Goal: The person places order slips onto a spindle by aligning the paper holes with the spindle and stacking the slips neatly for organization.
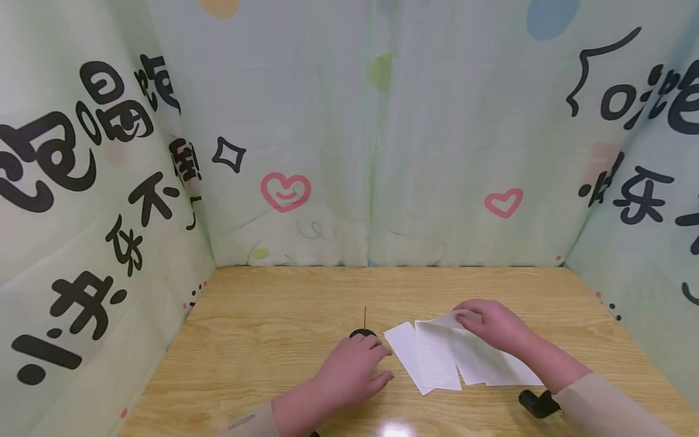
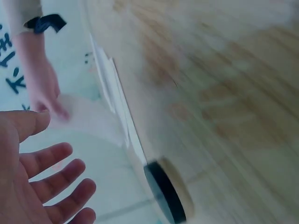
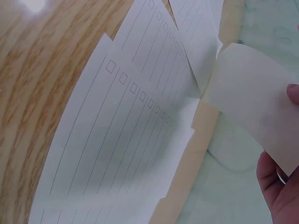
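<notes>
My right hand (image 1: 494, 325) pinches one white sheet of paper (image 3: 257, 98) by its edge, lifting that edge while the sheet slants down toward the others. Beneath it, several lined sheets (image 3: 126, 135) with a row of small printed boxes lie overlapping on the table. A paper spike with a round black base (image 1: 363, 332) and a thin upright needle stands left of the papers. Just in front of that base is my left hand (image 1: 352, 370), its fingers loosely bent and holding nothing. In the left wrist view, the black base (image 2: 164, 192) shows beyond the spread fingertips (image 2: 84, 189).
The wooden table (image 1: 262, 315) is enclosed at the back and both sides by a pale printed curtain (image 1: 338, 139). A black device (image 1: 539, 403) sits at my right wrist, beside the sleeve (image 1: 606, 403).
</notes>
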### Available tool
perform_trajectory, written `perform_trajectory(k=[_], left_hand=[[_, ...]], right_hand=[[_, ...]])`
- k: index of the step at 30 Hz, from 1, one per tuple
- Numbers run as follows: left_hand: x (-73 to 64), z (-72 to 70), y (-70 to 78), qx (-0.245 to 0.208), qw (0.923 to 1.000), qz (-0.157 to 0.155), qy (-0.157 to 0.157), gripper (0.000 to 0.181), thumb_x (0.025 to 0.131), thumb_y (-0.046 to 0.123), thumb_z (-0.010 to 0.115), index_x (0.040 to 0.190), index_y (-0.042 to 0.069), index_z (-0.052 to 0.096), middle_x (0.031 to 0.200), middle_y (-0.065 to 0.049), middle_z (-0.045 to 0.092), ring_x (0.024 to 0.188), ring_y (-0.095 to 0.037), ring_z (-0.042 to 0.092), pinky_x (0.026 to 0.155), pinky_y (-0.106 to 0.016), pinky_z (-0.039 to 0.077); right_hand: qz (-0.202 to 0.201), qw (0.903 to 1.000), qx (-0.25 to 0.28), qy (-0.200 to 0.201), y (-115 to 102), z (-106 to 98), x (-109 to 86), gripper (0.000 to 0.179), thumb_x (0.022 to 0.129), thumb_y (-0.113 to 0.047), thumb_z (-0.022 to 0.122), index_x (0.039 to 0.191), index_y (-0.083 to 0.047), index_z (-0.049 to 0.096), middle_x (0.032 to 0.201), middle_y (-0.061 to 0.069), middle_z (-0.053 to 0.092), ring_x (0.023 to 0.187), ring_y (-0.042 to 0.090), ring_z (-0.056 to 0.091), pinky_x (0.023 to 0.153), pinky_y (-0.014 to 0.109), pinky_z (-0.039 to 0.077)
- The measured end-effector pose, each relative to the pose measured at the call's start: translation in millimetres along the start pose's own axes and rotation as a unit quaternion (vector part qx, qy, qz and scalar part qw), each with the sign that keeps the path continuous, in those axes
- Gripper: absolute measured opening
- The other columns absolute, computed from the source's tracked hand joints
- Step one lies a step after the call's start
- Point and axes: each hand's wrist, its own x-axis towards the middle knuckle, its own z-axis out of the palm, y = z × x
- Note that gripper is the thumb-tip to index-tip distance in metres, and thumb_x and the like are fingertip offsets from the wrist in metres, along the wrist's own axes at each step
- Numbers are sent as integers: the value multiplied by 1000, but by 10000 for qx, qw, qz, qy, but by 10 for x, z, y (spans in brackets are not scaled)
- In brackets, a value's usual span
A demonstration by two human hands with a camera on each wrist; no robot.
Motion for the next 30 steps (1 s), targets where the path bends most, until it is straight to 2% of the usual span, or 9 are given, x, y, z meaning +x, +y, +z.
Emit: perform_trajectory(k=[5, 10, 16, 19, 24, 27, 30], left_hand=[[217, 189, 149, 275, 9990, 238, -267, 34, 95, 50, 61, 120, 29, 68, 116, 10, 63, 99, -13, 57, 83, -29, 46], [411, 372, 262, 473, 9964, 279, -640, 37, 92, 57, 60, 121, 36, 68, 118, 15, 61, 95, -12, 56, 77, -28, 45], [570, 466, 359, 500, 9910, 262, -1212, 43, 94, 62, 52, 129, 40, 62, 132, 17, 56, 107, -15, 54, 90, -37, 44], [600, 474, 380, 543, 9880, 249, -1425, 45, 95, 64, 49, 132, 41, 60, 137, 18, 53, 110, -15, 52, 91, -37, 43], [624, 447, 385, 528, 9866, 227, -1530, 44, 96, 64, 48, 132, 42, 60, 137, 18, 53, 112, -15, 52, 91, -36, 42], [627, 427, 386, 513, 9865, 245, -1535, 44, 96, 63, 48, 132, 42, 60, 137, 18, 53, 111, -15, 52, 91, -36, 42], [623, 415, 389, 489, 9868, 236, -1523, 44, 95, 63, 50, 132, 42, 60, 137, 18, 53, 111, -15, 51, 92, -35, 41]], right_hand=[[21, 10000, 28, 36, -5, 23, 17, 16, 94, -18, 68, 107, -10, 74, 109, 8, 71, 106, 34, 65, 87, 52, 50], [85, 9999, 80, -33, -40, 38, 37, 16, 95, -20, 67, 106, -10, 74, 108, 7, 71, 104, 33, 65, 86, 51, 51], [115, 9999, 66, -59, -56, 48, 72, 15, 96, -20, 66, 105, -11, 73, 106, 5, 71, 103, 30, 66, 87, 51, 50], [139, 9998, 126, -29, -30, 60, 100, 15, 96, -23, 65, 102, -12, 73, 103, 3, 71, 98, 27, 66, 85, 48, 51], [642, 9969, 452, 24, 85, 34, 167, 21, 99, -29, 61, 89, -11, 67, 80, 1, 60, 75, 18, 53, 69, 37, 44], [1087, 9923, 588, 65, 181, -6, 201, 28, 100, -33, 59, 92, -6, 65, 80, 4, 58, 75, 20, 51, 68, 36, 42], [1389, 9876, 722, 114, 265, -49, 228, 35, 101, -33, 56, 100, 1, 65, 90, 12, 64, 82, 24, 56, 71, 39, 46]])
